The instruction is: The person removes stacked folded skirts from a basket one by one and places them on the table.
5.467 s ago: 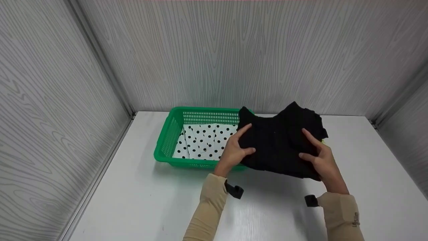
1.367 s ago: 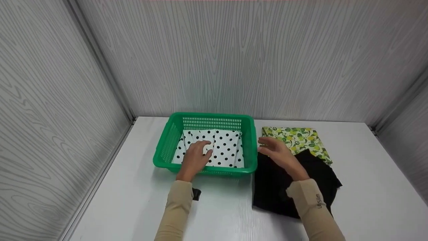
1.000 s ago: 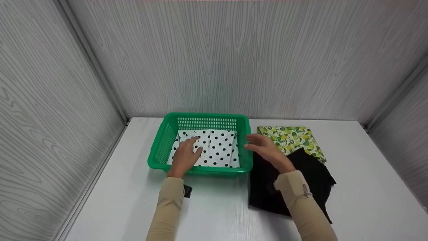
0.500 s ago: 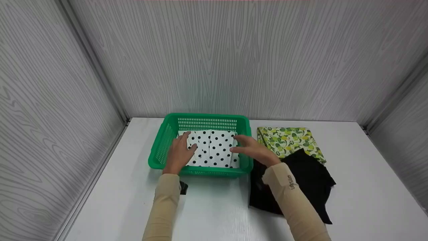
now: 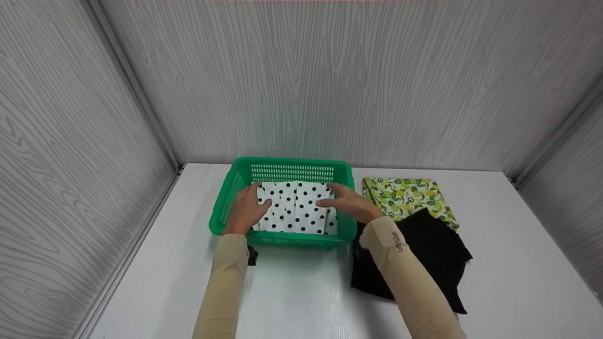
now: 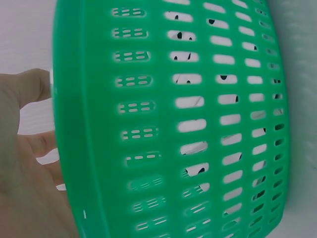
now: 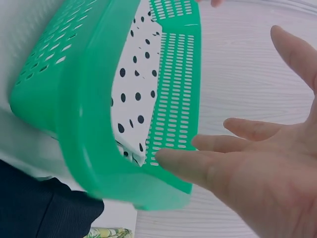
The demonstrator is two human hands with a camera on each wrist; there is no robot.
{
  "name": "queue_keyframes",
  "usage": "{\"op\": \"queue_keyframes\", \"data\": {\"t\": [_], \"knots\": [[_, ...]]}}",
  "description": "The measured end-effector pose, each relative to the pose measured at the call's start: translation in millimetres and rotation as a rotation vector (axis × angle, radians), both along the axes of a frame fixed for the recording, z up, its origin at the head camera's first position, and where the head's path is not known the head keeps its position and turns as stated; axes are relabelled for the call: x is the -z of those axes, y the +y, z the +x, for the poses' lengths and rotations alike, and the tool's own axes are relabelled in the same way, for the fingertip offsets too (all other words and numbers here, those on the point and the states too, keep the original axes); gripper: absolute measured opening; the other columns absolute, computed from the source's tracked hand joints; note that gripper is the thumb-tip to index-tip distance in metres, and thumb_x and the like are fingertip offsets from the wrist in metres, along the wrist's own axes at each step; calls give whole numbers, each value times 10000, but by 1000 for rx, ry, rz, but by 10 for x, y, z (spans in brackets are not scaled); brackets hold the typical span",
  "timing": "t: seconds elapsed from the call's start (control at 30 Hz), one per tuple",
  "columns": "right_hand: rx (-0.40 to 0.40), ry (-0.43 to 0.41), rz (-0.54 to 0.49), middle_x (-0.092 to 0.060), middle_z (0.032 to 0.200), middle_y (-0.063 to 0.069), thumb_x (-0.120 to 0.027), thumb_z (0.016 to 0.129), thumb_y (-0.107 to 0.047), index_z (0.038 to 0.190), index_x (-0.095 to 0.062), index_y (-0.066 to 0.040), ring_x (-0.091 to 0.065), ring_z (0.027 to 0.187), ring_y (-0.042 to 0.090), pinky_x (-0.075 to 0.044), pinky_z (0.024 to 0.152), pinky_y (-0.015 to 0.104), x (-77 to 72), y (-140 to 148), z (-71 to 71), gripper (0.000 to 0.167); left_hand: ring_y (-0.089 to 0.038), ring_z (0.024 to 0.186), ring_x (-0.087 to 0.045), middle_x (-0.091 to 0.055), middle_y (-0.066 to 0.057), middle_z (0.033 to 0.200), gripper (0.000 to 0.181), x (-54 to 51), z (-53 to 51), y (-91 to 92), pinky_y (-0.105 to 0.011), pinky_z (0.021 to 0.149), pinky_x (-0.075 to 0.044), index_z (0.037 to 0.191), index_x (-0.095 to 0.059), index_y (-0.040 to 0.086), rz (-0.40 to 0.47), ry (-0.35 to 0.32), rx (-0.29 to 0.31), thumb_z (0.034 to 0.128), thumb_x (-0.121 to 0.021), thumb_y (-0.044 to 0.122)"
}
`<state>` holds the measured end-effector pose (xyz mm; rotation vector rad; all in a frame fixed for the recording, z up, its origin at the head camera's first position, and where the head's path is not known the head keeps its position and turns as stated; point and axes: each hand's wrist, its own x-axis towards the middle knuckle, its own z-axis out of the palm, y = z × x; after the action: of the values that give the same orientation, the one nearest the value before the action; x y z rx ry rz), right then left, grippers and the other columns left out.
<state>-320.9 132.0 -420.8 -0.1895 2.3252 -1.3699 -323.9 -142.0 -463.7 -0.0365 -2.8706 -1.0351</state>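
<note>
A green plastic basket (image 5: 292,239) stands on the white table, with a folded white cloth with black polka dots (image 5: 301,214) inside. My left hand (image 5: 245,209) is over the basket's left part, thumb and fingers spread apart, holding nothing. Over the right part hovers my right hand (image 5: 351,203), also empty, its fingers reaching toward the cloth's right side. The right wrist view shows that hand (image 7: 257,171) with spread fingers above the basket. In the left wrist view the basket wall hides part of my left hand (image 6: 29,163). Whether either hand touches the cloth, I cannot tell.
Right of the basket lies a folded cloth with a lemon print (image 5: 412,195). A black cloth (image 5: 431,254) lies in front of it, overlapping its near edge and partly covered by my right sleeve (image 5: 410,278). Grey wood-grain panels (image 5: 292,80) rise behind and at both sides.
Earlier both hands held up the black cloth; now it lies on the table and the lemon-print cloth shows. Since then my right hand has moved left over the basket, my left hand slightly left.
</note>
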Motion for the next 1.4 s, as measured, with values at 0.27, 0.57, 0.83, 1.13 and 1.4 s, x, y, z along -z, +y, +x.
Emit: {"op": "queue_keyframes", "data": {"t": [0.27,0.57,0.83,1.13,1.4], "knots": [[58,-49,37,-147,1673,168,-688,947,-385,1623,-220,-87,-163,1514,380,-203,1176,596,113,-83,-57,875,-459,1387,-375,-412,-254,1528,653,71,-68,-40,-602,1114,-325,1522,-421,-4,-13,-44,-3,974,-620,291],[138,-123,-11,-143,1664,207,-683,962,-336,1626,-152,-46,-203,1498,404,-233,1164,600,234,-138,-109,898,-490,1408,-334,-363,-268,1557,712,192,-67,-130,-617,1129,-289,1527,-394,-30,-15,-117,-9,970,-567,379],[229,-128,-51,-110,1664,227,-704,954,-258,1609,-90,29,-156,1513,393,-207,1186,562,358,-254,-180,943,-524,1461,-202,-213,-292,1619,760,174,-152,-110,-647,1156,-196,1570,-322,-3,-30,-220,15,971,-481,437],[344,-125,2,-341,1577,245,-743,920,-203,1584,-228,34,-343,1440,380,-291,1166,505,619,-396,-210,873,-536,1477,-113,-17,-271,1660,876,176,-243,1,-648,1152,-205,1621,-165,23,38,-400,0,945,-494,474],[330,-169,60,-232,1645,198,-753,909,-210,1617,-184,-27,-238,1498,354,-223,1197,491,696,-426,-241,927,-439,1517,-62,0,-277,1657,926,220,-299,-59,-589,1182,-185,1622,-44,5,170,-516,-33,953,-509,447]]}}
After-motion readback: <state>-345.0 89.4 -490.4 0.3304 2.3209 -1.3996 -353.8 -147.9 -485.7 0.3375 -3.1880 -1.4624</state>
